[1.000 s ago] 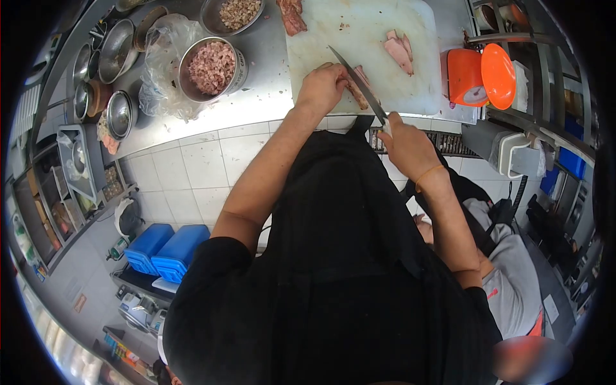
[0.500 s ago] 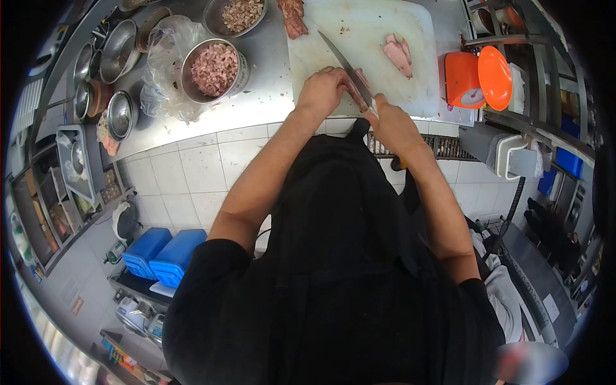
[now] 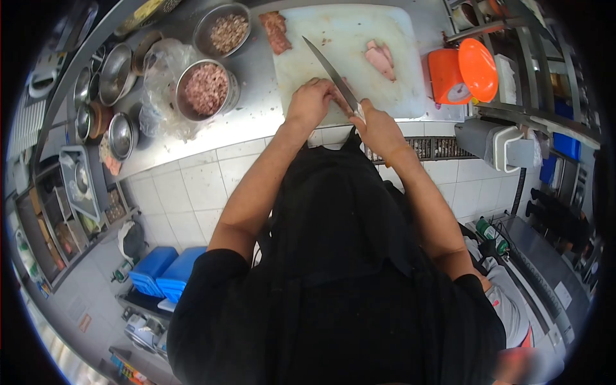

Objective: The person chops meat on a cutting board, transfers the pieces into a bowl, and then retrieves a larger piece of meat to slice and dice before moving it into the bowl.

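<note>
Knife work at the near edge of the cutting board.

Head view: the right hand [image 3: 380,130] is clenched around the handle of a knife [image 3: 328,72], blade angled toward the far left of the cutting board [image 3: 346,32]. The left hand [image 3: 310,102] presses curled fingers on a meat piece, mostly hidden, at the board's near edge. A bowl of diced meat [image 3: 204,88] sits left on the counter [image 3: 256,109]; an orange scale [image 3: 461,76] stands right.

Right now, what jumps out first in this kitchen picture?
The long knife in the right hand, slanted over the white board, with the left hand pressing meat beside it. Next, the bright orange scale right of the board, and a bowl of chopped meat on its left.
</note>
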Action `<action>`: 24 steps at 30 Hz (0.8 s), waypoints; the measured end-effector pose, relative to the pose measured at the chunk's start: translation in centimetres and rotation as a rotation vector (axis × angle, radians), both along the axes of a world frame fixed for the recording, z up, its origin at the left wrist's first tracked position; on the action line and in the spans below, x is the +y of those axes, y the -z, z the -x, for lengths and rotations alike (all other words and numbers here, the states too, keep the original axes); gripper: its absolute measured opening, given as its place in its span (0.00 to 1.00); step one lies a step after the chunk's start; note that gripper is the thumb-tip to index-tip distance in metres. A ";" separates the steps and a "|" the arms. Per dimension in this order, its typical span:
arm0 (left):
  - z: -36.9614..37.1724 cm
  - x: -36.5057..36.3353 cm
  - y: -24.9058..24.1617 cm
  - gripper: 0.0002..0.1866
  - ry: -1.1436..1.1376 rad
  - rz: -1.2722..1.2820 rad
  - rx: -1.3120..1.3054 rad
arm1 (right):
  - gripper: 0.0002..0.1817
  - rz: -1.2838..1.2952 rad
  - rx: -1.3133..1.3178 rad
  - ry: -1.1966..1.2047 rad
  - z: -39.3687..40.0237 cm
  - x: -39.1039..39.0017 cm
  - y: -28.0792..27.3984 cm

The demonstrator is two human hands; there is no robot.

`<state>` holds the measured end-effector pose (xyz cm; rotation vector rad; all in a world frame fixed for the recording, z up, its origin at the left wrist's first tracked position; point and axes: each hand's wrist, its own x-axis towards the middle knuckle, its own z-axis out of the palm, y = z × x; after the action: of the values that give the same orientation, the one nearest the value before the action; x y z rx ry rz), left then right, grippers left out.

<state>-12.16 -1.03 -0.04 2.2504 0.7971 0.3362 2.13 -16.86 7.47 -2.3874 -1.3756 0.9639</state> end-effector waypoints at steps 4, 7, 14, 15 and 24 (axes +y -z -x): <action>-0.8 0.1 -1.6 0.13 -0.072 0.112 -0.024 | 0.22 -0.017 -0.076 0.111 -2.3 -4.0 -2.6; -3.8 0.8 -3.0 0.16 -0.030 -0.054 -0.056 | 0.23 0.005 -0.179 0.213 -4.6 -6.4 -3.0; -15.3 3.8 -2.6 0.44 0.166 -0.123 0.161 | 0.23 0.050 -0.232 0.305 -7.9 -9.3 0.4; -16.0 3.9 -3.0 0.47 0.224 -0.107 0.213 | 0.23 0.052 -0.245 0.278 -7.9 -9.4 0.8; -14.4 3.2 -1.7 0.41 0.165 -0.003 0.072 | 0.22 0.045 -0.237 0.201 -6.9 -10.4 1.6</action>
<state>2.21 2.13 1.69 2.3241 0.6415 0.1795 9.07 -27.22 5.86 -2.6821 -1.1652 0.6856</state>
